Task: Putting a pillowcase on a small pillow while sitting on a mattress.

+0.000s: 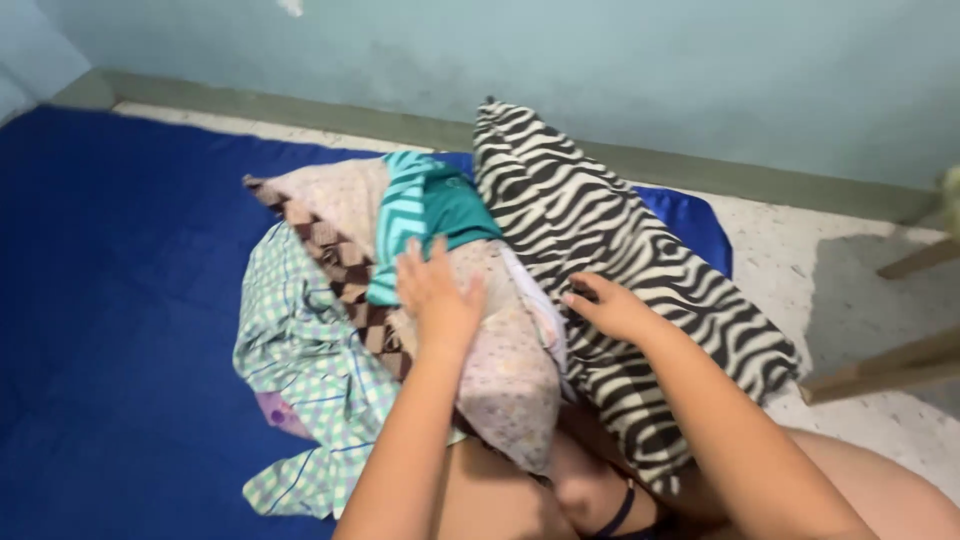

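A blue sheet [110,300] covers the floor on the left; on the right lies pale speckled tile [850,260]. A pale green wall [600,60] with a darker skirting runs along the far side. Wooden legs [890,365] slant in at the right edge.

A heap of cloth lies in the middle, partly over the person's lap. The left hand [438,300] rests flat, fingers spread, on a pale floral pillow [505,370], just below a teal chevron garment [425,215]. The right hand [608,305], fingers loosely curled, touches the near left edge of a zebra-striped pillow [610,250]. A green checked cloth [300,370] spreads to the near left, beside a brown diamond-patterned strip [340,265].
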